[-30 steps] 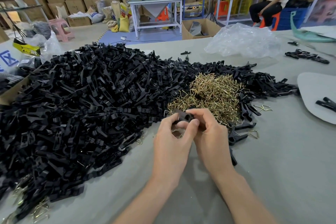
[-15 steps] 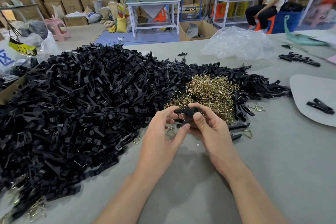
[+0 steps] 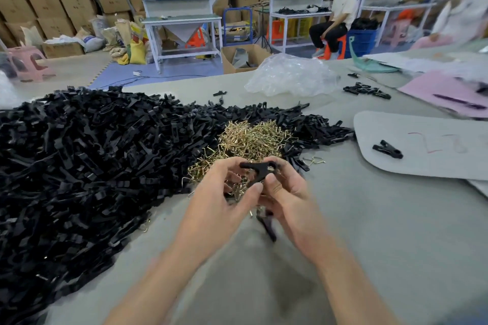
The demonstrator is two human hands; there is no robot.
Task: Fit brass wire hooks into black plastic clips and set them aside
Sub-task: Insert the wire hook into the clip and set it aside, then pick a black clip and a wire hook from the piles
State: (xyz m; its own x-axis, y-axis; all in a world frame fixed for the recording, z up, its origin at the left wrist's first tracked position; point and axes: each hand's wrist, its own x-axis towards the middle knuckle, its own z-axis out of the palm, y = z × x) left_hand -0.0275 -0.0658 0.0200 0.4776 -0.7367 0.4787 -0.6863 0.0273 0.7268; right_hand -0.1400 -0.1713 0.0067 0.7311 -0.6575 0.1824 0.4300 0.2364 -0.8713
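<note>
Workshop: stacked cartons, white benches and seated people stand behind a grey tabletop (image 3: 369, 232).
Stock: a heap of black clips (image 3: 79, 166) fills the tabletop's left half; the brass hook pile (image 3: 250, 142) sits against the heap's right side, mid-table.
Grip: the left hand (image 3: 224, 192) and right hand (image 3: 285, 192) both pinch one black clip (image 3: 257, 167), held over the hook pile's near edge. Brass wire shows beneath it; whether it is seated I cannot tell.
Progress: early, by my judgement. A lone clip (image 3: 387, 149) lies on the grey board (image 3: 422, 166) toward the right edge, and the unworked heap is vast.
Room: bare tabletop near and to the right of the hands leaves a free path to the board; the heap crowds the left.
</note>
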